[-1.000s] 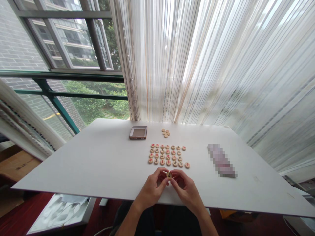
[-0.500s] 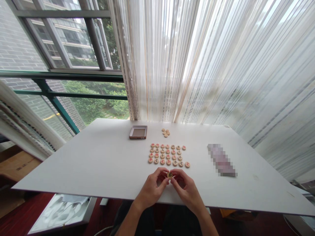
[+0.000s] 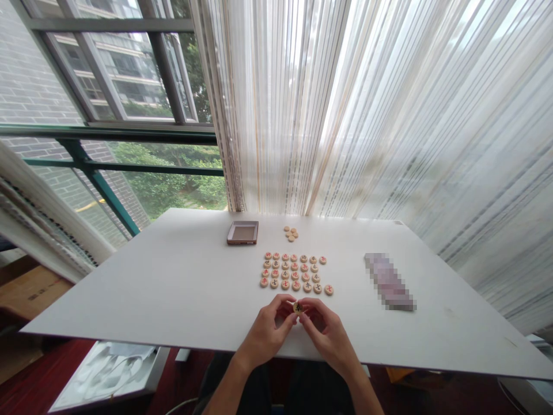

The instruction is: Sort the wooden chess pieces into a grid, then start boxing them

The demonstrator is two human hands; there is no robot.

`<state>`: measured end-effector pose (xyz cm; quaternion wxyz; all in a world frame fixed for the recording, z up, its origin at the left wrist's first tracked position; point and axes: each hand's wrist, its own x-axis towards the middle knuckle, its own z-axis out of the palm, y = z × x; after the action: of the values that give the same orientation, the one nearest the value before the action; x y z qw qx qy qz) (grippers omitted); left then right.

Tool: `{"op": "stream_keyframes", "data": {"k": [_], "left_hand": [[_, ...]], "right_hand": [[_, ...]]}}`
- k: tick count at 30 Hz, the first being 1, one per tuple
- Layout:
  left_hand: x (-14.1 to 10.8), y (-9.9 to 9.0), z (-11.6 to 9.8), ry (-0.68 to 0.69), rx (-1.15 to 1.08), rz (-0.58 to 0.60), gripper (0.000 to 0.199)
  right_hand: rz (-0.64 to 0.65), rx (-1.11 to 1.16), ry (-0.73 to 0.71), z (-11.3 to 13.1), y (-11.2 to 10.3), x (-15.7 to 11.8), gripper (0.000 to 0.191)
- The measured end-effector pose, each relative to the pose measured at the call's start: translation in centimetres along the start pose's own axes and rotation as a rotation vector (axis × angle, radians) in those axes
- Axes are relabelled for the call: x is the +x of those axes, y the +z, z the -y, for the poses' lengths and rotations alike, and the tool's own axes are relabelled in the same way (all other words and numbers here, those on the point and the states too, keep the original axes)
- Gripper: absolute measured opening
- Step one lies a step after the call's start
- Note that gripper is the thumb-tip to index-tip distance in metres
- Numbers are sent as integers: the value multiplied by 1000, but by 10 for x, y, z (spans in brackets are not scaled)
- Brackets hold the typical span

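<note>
Between my fingertips, just in front of the rows of pieces, is a round wooden piece (image 3: 298, 308) with a dark character on its face. My left hand (image 3: 268, 328) grips its left side with thumb and fingers. From the right, my right hand (image 3: 327, 329) pinches the same piece. Beyond my hands, round wooden pieces (image 3: 295, 276) with red or black characters lie face up in several rows on the white table (image 3: 181, 288). Farther back sits a loose cluster of plain-faced pieces (image 3: 288, 234).
An open shallow box (image 3: 243, 233) stands at the back, left of the cluster. A pixelated flat item (image 3: 389, 282) lies on the right part of the table. Sheer curtains (image 3: 367, 115) hang behind the table's back edge. A white tray (image 3: 108, 374) is below the left front edge.
</note>
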<state>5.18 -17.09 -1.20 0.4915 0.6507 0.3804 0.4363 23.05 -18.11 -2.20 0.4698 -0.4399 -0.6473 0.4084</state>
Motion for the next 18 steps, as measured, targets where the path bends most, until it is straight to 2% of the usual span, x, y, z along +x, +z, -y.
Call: {"op": "stream_keyframes", "data": {"k": [18], "left_hand": [[-1,1,-2,6,12,-5,21]], "right_hand": [[-3,21,16,2,0,0,21]]}}
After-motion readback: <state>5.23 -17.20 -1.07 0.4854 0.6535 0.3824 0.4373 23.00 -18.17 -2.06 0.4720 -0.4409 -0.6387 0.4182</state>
